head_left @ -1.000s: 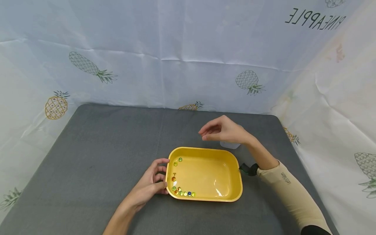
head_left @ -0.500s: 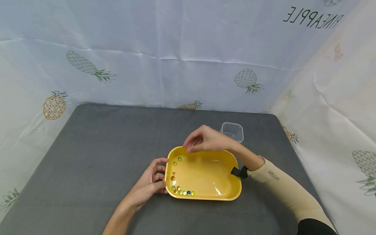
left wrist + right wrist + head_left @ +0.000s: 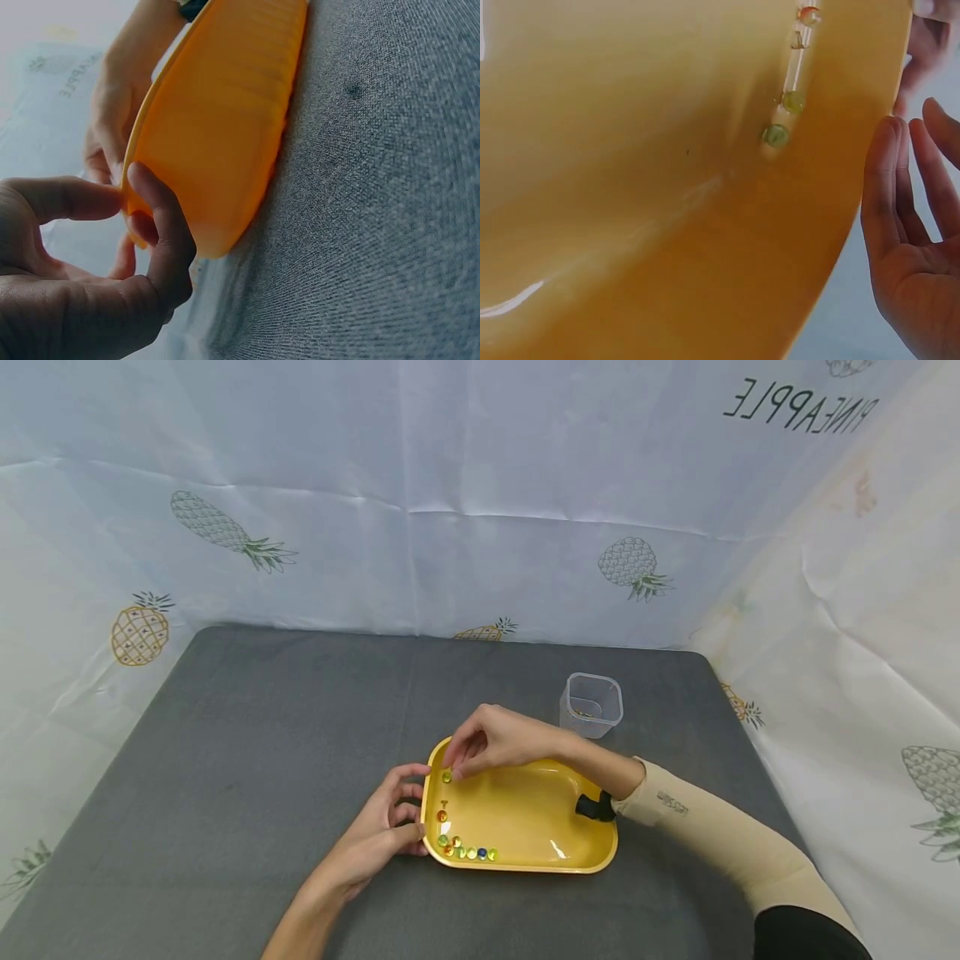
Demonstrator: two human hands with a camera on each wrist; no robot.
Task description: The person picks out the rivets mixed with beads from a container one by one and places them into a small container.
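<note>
My left hand (image 3: 386, 818) grips the left rim of a yellow tray (image 3: 532, 814), thumb and fingers either side of it in the left wrist view. Over the tray's far left corner, my right hand (image 3: 487, 747) reaches down with bent fingers and thumb apart. It covers a green marble (image 3: 775, 136), seen in the right wrist view away from its fingertips. A yellow-green marble (image 3: 447, 777) lies just nearer, then an orange marble (image 3: 442, 816). Several green, amber and yellow marbles and a blue marble (image 3: 482, 853) line the near left corner.
Behind the tray stands a clear plastic container (image 3: 592, 706), with something small and yellowish at its bottom. Grey cloth (image 3: 300, 727) covers the table. Pineapple-printed curtains (image 3: 337, 568) rise at the back and sides.
My right hand has moved left and down from near the clear container to the tray's far left corner, uncovering the container. My left hand keeps its grip on the rim.
</note>
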